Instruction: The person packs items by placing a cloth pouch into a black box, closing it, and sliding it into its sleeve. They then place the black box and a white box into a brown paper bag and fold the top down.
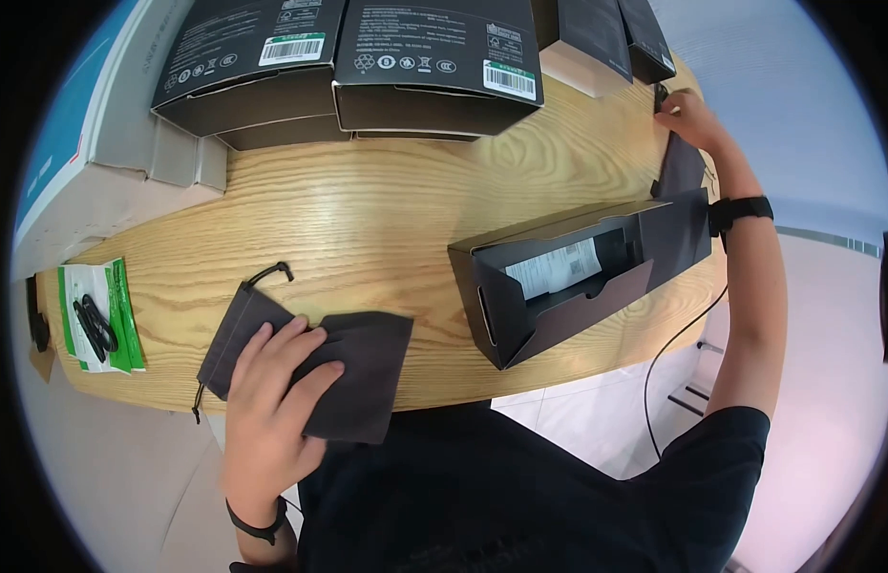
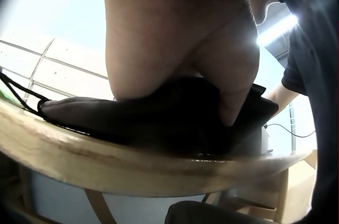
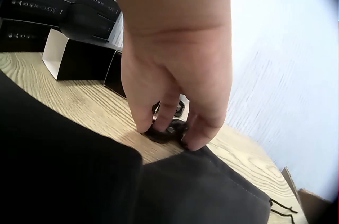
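Observation:
In the head view my left hand (image 1: 277, 396) rests on a dark grey drawstring pouch (image 1: 372, 377) at the table's near edge, fingers extended over the cloth. Its cords stick out at the left end. The left wrist view shows the thumb (image 2: 231, 110) against the same pouch (image 2: 153, 118). At the far right, my right hand (image 1: 692, 119) pinches a coiled black cable (image 3: 168, 130) between thumb and fingertips, low over the table. Another dark grey pouch (image 1: 683, 167) lies just below that hand. Between the hands stands an open black box (image 1: 568, 306) with a printed white paper (image 1: 557, 269) inside.
Large black boxes (image 1: 434, 105) line the back of the table, with smaller boxes (image 1: 592, 48) to their right. A white and blue carton (image 1: 129, 143) stands at the left. Nearby, a black cable (image 1: 95, 329) lies on a green and white packet (image 1: 129, 320).

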Tool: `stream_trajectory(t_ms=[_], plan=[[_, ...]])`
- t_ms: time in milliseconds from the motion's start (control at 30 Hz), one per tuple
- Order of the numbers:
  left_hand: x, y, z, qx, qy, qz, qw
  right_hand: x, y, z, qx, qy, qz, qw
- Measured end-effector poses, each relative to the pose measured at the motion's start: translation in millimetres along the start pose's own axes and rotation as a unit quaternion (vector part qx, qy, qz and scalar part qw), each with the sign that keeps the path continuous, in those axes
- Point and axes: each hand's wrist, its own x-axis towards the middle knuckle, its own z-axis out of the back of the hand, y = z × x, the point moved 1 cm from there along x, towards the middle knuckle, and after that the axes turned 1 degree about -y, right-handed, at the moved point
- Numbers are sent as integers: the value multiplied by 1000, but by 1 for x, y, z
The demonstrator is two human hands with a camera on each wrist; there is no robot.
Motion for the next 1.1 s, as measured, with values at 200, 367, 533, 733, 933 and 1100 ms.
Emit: stream_trajectory(t_ms=[200, 367, 533, 733, 933, 1100], plan=[[3, 0, 5, -30, 55, 4, 998, -16, -26, 7, 105, -98, -112, 983], [-13, 11, 28, 124, 51, 52, 990, -81, 1, 54, 416, -285, -153, 850], [-15, 14, 30, 172, 88, 84, 978, -184, 78, 106, 438, -342, -57, 829], [-13, -4, 27, 138, 93, 109, 980, -285, 249, 90, 693, -203, 146, 676], [-18, 15, 58, 128, 107, 36, 985, -270, 384, 27, 698, 44, 76, 711], [-19, 38, 58, 172, 72, -28, 982, -235, 424, 20, 610, 116, 147, 770]])
